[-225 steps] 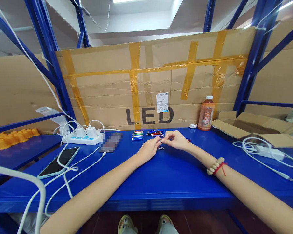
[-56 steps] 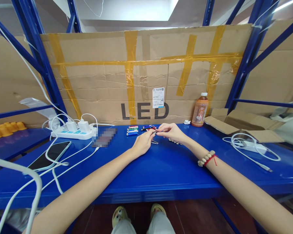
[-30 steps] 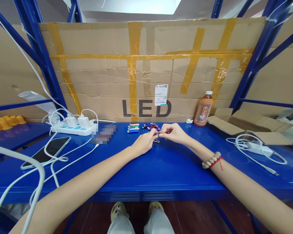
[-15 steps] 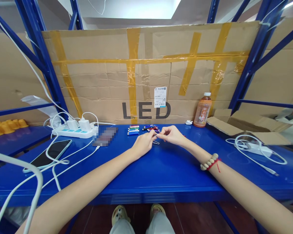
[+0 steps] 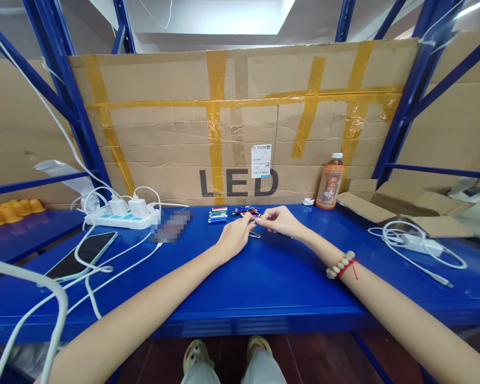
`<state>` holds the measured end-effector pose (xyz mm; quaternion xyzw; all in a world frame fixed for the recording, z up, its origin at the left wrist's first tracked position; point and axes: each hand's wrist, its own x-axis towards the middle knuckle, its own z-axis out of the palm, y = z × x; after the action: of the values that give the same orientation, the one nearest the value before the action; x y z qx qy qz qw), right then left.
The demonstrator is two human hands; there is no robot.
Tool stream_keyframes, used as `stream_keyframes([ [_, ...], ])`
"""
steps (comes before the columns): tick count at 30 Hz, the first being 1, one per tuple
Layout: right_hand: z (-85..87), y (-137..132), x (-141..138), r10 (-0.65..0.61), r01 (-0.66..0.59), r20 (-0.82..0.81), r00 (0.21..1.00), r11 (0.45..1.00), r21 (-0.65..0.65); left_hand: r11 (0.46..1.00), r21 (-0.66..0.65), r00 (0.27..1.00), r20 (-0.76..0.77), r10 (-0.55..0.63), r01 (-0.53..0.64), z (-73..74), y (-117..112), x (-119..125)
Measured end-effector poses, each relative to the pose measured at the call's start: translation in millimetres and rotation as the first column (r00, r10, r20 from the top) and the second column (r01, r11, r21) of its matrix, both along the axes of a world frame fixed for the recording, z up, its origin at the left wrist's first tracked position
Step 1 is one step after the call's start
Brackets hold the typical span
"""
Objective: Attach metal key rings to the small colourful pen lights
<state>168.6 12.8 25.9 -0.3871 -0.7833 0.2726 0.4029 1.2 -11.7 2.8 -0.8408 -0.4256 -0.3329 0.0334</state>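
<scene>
My left hand (image 5: 234, 236) and my right hand (image 5: 280, 221) meet above the blue table, fingertips pinched close together. Between them is a small, thin piece, mostly hidden by the fingers and too small to name. Just below the fingertips a small metallic loop (image 5: 255, 235) shows; whether it hangs from the held piece or lies on the table I cannot tell. Behind my hands lies a loose pile of small shiny blue and red cylinders (image 5: 246, 209). Left of the pile, several similar cylinders (image 5: 217, 215) in mixed colours lie side by side in a neat stack.
On the left are a white power strip (image 5: 122, 217) with chargers, a phone (image 5: 86, 255) and trailing white cables. A drink bottle (image 5: 330, 182), an open cardboard box (image 5: 408, 210) and a coiled white cable (image 5: 424, 246) stand right. A large cardboard panel (image 5: 164, 138) closes the back.
Both hands keep almost the same pinched pose at the same spot. The whole view has shifted slightly with the head.
</scene>
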Motion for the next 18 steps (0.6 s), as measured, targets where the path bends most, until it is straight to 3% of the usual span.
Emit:
stream_keyframes([
  [7, 3.0, 3.0, 8.6, 0.066, -0.064, 0.035, 0.997, 0.997, -0.036, 1.000, -0.025, 1.000, 0.012, 0.002, -0.001, 1.0, 0.0, 1.0],
  [18, 2.6, 2.7, 8.8, 0.048, -0.045, 0.041, 0.998, 0.996, -0.074, 0.999, 0.045, 1.000, -0.018, -0.020, 0.021, -0.2, 3.7, -1.1],
])
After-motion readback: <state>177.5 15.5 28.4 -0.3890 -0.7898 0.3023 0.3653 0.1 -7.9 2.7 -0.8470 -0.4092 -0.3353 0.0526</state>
